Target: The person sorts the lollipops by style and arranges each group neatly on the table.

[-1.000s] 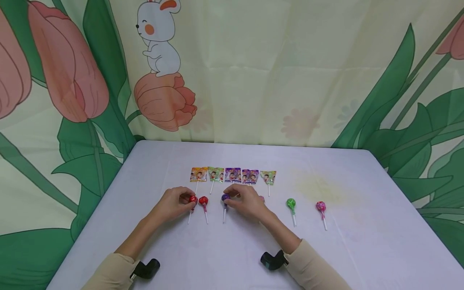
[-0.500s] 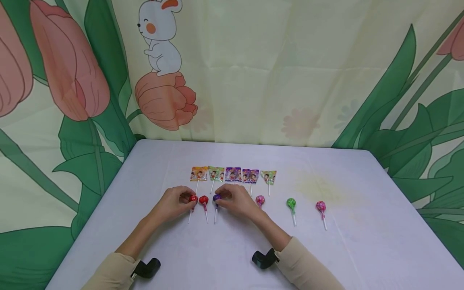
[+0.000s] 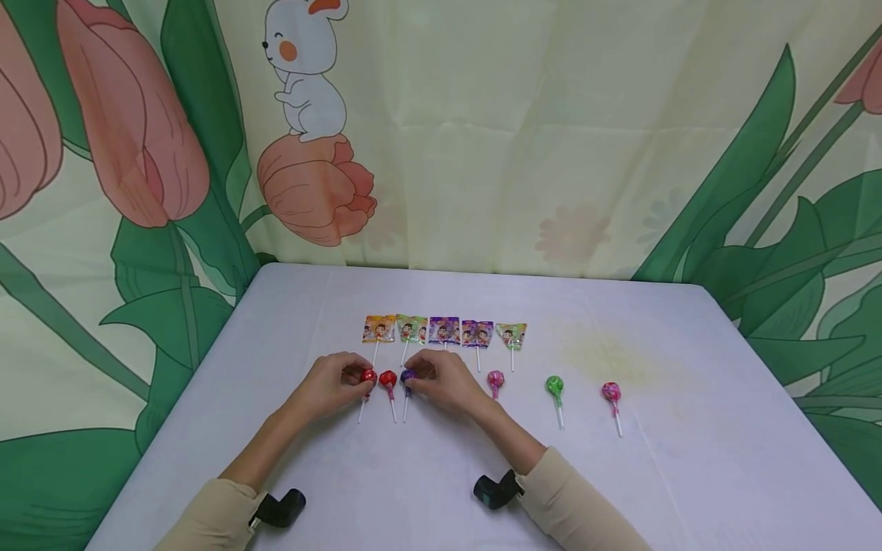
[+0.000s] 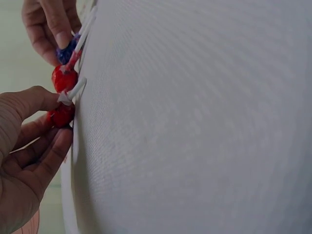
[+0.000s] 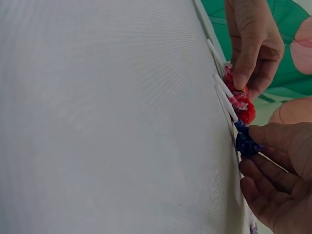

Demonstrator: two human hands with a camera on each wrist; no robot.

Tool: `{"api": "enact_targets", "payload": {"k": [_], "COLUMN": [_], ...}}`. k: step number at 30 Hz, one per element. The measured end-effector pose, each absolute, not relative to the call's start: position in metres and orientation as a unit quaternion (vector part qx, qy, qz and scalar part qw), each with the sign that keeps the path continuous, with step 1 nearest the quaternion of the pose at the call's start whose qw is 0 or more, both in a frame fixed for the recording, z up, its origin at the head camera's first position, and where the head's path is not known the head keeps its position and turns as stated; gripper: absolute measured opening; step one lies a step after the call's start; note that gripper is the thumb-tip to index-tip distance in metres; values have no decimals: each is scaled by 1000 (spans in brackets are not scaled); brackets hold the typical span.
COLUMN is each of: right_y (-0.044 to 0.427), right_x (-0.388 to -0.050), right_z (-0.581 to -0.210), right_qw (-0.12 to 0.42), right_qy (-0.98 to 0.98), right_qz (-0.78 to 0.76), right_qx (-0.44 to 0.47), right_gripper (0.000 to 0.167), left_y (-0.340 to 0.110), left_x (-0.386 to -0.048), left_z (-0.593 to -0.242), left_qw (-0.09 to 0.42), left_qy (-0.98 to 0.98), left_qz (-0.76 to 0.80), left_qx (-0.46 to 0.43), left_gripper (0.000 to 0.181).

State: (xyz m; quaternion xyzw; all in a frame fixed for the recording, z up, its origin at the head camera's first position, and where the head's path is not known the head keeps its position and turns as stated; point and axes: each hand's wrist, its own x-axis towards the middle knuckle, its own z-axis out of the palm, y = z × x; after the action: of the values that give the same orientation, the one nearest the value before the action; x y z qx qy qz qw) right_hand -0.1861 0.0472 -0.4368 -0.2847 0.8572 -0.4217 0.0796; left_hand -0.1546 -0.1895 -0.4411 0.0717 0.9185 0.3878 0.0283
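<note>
At the left end of a row of lollipops, the left hand (image 3: 335,386) pinches a red lollipop (image 3: 368,376) by its head. Just right of it a second red lollipop (image 3: 388,379) lies untouched by fingers. The right hand (image 3: 448,380) pinches a purple lollipop (image 3: 407,376) beside that one. Sticks of all three point toward the near edge. In the left wrist view the two red heads (image 4: 64,79) and the purple head (image 4: 66,53) sit close in line. The right wrist view shows thumb and fingers round the purple head (image 5: 247,145).
Behind the hands is a row of wrapped lollipops, orange (image 3: 379,329), green (image 3: 412,329), purple (image 3: 444,330) and others. To the right lie a pink lollipop (image 3: 495,380), a green one (image 3: 554,386) and another pink one (image 3: 611,392). A white cloth covers the table (image 3: 413,490).
The right hand has moved left with the purple lollipop, up beside the second red one. A pink lollipop behind that hand has come into fuller view. The left hand has stayed in place.
</note>
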Motion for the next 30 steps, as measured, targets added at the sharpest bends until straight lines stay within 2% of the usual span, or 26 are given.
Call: {"api": "enact_targets", "payload": {"k": [14,30], "right_y": [46,65], "right_x": [-186,-176], "right_z": [-436,-430], "right_qw": [90,48], "right_qy": [861,853], "right_qz": [-419,-440], "right_qx": [-273,-276], "right_gripper": [22,25], "left_y": [-189,-190], "left_x": [-155,-155], "left_z": [-440,-440], "left_qw": [31,20], "left_qy": [918,921], "left_qz": [390,379], "left_qx": [63,85], "left_gripper": [23,21]}}
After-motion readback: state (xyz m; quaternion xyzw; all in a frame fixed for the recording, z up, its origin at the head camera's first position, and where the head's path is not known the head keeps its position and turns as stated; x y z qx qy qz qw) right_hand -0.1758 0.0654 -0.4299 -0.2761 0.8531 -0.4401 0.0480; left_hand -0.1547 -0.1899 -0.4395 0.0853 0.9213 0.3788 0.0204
